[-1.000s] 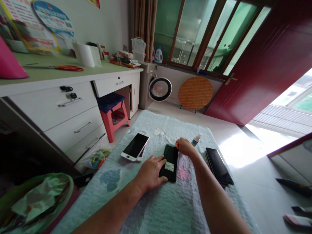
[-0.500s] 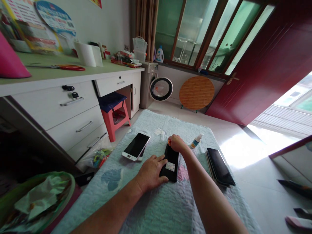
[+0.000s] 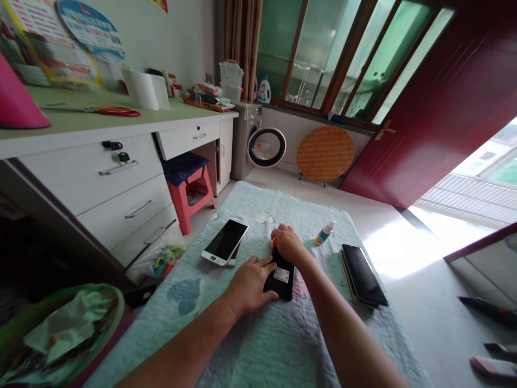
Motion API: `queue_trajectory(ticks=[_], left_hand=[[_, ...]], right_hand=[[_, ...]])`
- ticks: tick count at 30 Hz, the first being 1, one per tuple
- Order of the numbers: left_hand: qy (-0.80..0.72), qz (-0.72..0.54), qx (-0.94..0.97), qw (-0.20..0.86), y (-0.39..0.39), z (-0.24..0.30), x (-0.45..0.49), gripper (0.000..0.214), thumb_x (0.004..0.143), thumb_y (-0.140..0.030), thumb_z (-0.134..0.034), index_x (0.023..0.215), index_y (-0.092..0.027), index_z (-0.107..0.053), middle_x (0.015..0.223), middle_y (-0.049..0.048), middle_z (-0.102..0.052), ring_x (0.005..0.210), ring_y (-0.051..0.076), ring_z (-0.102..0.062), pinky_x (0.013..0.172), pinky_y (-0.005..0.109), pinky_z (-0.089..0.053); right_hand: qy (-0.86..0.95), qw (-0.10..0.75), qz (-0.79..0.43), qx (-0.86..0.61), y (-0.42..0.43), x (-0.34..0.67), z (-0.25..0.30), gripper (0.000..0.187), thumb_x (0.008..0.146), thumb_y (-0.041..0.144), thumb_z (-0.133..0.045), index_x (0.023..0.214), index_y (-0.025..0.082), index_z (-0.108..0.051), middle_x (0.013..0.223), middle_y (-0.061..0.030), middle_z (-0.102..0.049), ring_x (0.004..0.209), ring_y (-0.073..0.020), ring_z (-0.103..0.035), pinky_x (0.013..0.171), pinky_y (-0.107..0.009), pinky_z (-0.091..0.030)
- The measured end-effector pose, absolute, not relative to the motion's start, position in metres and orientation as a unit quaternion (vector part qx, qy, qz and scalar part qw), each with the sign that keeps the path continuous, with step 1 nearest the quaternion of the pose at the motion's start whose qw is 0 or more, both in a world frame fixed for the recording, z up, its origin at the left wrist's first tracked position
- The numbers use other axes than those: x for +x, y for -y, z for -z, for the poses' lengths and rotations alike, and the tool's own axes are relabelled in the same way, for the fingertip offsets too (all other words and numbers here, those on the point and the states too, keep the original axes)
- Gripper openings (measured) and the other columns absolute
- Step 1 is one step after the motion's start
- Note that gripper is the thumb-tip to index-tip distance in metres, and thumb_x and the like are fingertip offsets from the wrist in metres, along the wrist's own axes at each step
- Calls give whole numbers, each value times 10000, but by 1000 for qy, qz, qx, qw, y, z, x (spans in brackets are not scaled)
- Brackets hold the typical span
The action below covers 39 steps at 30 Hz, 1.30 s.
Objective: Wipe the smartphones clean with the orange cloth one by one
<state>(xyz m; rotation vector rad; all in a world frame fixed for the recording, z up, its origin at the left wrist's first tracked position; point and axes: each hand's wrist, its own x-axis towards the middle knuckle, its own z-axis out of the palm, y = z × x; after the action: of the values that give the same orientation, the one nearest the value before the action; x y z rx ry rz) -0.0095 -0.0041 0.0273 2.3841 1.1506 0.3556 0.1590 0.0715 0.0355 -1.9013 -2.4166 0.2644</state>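
A black phone (image 3: pixel 285 291) lies on the quilted cloth, a white label (image 3: pixel 281 275) on its upper face. My left hand (image 3: pixel 251 283) steadies it from the left, fingertips on the face and thumb by the lower corner. At the phone's far end, my right hand (image 3: pixel 288 244) is closed around a small orange item (image 3: pixel 274 242), perhaps a cloth; most of it is hidden by the fingers. To the left sits a white phone (image 3: pixel 225 242) with a dark screen, resting on another device. A small spray bottle (image 3: pixel 325 233) stands upright to the right of my right hand.
Stacked dark-screened devices (image 3: pixel 364 276) lie near the right edge of the quilted cloth (image 3: pixel 258 345). Left of it are a bin (image 3: pixel 117 302) with crumpled paper, a pink stool (image 3: pixel 184 207) and a desk (image 3: pixel 173 121) with scissors (image 3: pixel 117 112) on top.
My right hand has shifted slightly left across the phone's far end, with the orange item in it. My left hand stays in place on the phone.
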Motion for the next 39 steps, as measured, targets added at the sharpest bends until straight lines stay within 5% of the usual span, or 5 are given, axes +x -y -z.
queue_trajectory(ticks=[5, 18, 39], left_hand=[[-405, -140, 871, 238, 5, -32, -9, 627, 717, -428, -713, 1286, -214, -560, 1323, 79, -579, 1091, 308, -536, 972, 408, -424], [-408, -147, 871, 233, 5, -24, -8, 559, 719, -385, -695, 1246, -242, -575, 1308, 65, -566, 1084, 304, -518, 952, 400, -425], [-407, -158, 868, 235, 6, -23, -9, 603, 705, -403, -715, 1263, -221, -579, 1356, 72, -546, 1126, 294, -513, 1008, 383, -398]], right_hand=[[812, 79, -89, -572, -40, 150, -31, 141, 894, 197, -535, 870, 180, -673, 915, -57, -577, 841, -170, -452, 737, -253, -336], [742, 174, -92, -641, -63, 163, -14, 252, 890, 119, -465, 907, 185, -708, 946, -63, -603, 917, -163, -505, 855, -255, -336], [664, 29, -62, -745, -65, 203, -25, 295, 903, 172, -402, 992, 148, -682, 1018, -127, -644, 980, -211, -576, 800, -265, -374]])
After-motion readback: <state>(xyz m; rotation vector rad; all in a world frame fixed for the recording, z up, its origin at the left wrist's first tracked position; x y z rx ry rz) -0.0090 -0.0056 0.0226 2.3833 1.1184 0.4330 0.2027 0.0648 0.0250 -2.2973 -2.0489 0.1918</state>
